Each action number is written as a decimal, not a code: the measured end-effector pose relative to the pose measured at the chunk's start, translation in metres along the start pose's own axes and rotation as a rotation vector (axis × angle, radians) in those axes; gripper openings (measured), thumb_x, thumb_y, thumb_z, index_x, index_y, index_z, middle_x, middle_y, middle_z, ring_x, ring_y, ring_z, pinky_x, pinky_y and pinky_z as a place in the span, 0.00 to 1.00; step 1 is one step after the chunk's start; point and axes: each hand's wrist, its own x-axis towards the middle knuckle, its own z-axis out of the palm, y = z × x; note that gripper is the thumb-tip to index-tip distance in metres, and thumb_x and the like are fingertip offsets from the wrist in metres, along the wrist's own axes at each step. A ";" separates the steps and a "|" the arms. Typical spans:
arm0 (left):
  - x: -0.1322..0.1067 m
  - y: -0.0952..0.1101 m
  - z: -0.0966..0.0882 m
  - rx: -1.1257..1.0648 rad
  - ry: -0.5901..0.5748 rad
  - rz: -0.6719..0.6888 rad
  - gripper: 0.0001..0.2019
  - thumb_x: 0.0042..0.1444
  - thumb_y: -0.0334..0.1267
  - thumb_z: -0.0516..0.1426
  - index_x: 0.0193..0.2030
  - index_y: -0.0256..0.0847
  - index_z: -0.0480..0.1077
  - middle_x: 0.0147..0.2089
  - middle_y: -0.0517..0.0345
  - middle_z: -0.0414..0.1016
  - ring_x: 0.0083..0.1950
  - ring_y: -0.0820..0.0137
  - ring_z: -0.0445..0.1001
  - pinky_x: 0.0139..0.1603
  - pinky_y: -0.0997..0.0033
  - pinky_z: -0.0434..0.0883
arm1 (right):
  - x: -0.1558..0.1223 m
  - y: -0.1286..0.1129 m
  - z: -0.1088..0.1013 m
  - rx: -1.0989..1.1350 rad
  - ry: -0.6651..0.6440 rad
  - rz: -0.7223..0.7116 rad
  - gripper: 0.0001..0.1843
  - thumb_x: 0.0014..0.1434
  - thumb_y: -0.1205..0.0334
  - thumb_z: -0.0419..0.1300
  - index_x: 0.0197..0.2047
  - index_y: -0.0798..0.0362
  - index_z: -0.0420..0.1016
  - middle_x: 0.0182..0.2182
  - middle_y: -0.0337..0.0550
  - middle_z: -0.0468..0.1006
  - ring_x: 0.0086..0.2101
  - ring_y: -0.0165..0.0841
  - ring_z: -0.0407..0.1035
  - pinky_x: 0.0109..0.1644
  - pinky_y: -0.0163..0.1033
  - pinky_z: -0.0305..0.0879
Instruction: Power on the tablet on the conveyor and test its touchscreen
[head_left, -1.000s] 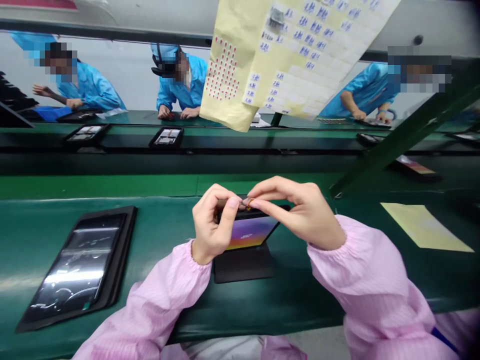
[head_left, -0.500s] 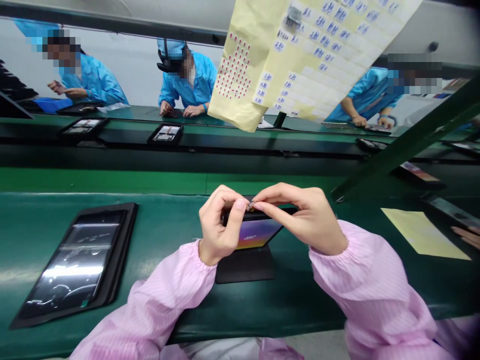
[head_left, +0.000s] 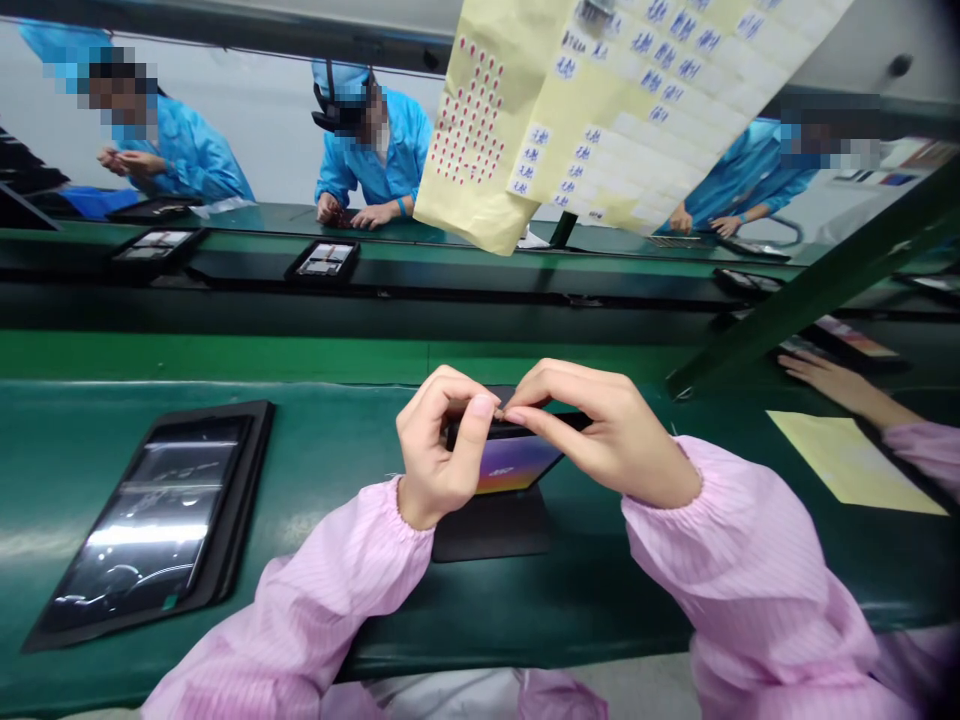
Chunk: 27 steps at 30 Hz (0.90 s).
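A tablet [head_left: 514, 466] with a lit purple-to-yellow screen stands tilted on a black pad [head_left: 491, 530] in front of me. My left hand [head_left: 442, 445] is closed at its upper left corner, thumb and forefinger pinched together. From the other side, my right hand [head_left: 600, 425] also pinches with thumb and forefinger, its other fingers curled behind the top edge. The fingertips of both hands almost meet over that edge around a tiny part [head_left: 499, 413], too small to name. Which fingers support the tablet is hidden.
At left a dark glossy tablet [head_left: 150, 510] lies on a black pad. Yellow paper [head_left: 847, 460] and a co-worker's hand [head_left: 840, 380] are at right. A green slanted post [head_left: 810, 260] and hanging handwritten sheets [head_left: 570, 120] stand before the conveyor and co-workers in blue.
My hands stay at the tablet's top edge, with the fingertips slightly shifted around the tiny part. The co-worker's hand at right has reached further away, toward a device by the post.
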 end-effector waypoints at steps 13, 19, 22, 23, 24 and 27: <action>0.005 -0.007 0.000 -0.067 -0.013 -0.125 0.07 0.62 0.40 0.56 0.35 0.41 0.72 0.32 0.58 0.72 0.31 0.74 0.71 0.31 0.72 0.69 | -0.001 0.009 -0.002 0.044 0.054 0.093 0.08 0.62 0.56 0.62 0.39 0.51 0.76 0.35 0.41 0.78 0.35 0.32 0.73 0.41 0.36 0.69; -0.001 -0.076 -0.013 -0.599 -0.246 -0.938 0.34 0.58 0.66 0.45 0.43 0.37 0.76 0.41 0.46 0.80 0.40 0.59 0.79 0.41 0.58 0.76 | -0.039 0.080 0.036 0.488 0.408 0.496 0.32 0.65 0.34 0.41 0.62 0.43 0.64 0.52 0.44 0.75 0.52 0.38 0.72 0.55 0.46 0.70; -0.024 -0.121 -0.017 -0.895 -0.251 -1.251 0.38 0.56 0.69 0.47 0.48 0.34 0.75 0.45 0.43 0.80 0.47 0.55 0.79 0.51 0.56 0.73 | -0.068 0.110 0.080 0.712 0.305 0.681 0.42 0.63 0.32 0.26 0.64 0.44 0.61 0.55 0.47 0.75 0.54 0.41 0.70 0.53 0.50 0.72; -0.031 -0.132 -0.017 -0.976 -0.263 -1.321 0.40 0.55 0.71 0.46 0.51 0.34 0.74 0.48 0.42 0.79 0.50 0.54 0.78 0.54 0.55 0.72 | -0.076 0.115 0.093 0.730 0.293 0.695 0.42 0.63 0.32 0.26 0.64 0.44 0.61 0.56 0.47 0.74 0.55 0.42 0.70 0.53 0.51 0.72; -0.037 -0.139 -0.017 -1.037 -0.279 -1.374 0.42 0.55 0.71 0.44 0.54 0.33 0.73 0.50 0.41 0.78 0.52 0.53 0.77 0.57 0.55 0.70 | -0.082 0.118 0.104 0.743 0.291 0.704 0.43 0.62 0.31 0.26 0.64 0.44 0.61 0.57 0.47 0.73 0.56 0.43 0.69 0.53 0.52 0.72; -0.046 -0.147 -0.015 -1.103 -0.317 -1.448 0.44 0.57 0.70 0.39 0.58 0.33 0.69 0.54 0.40 0.76 0.55 0.54 0.75 0.61 0.56 0.67 | -0.092 0.119 0.122 0.763 0.336 0.706 0.42 0.62 0.31 0.28 0.66 0.45 0.58 0.61 0.46 0.69 0.59 0.43 0.66 0.55 0.52 0.71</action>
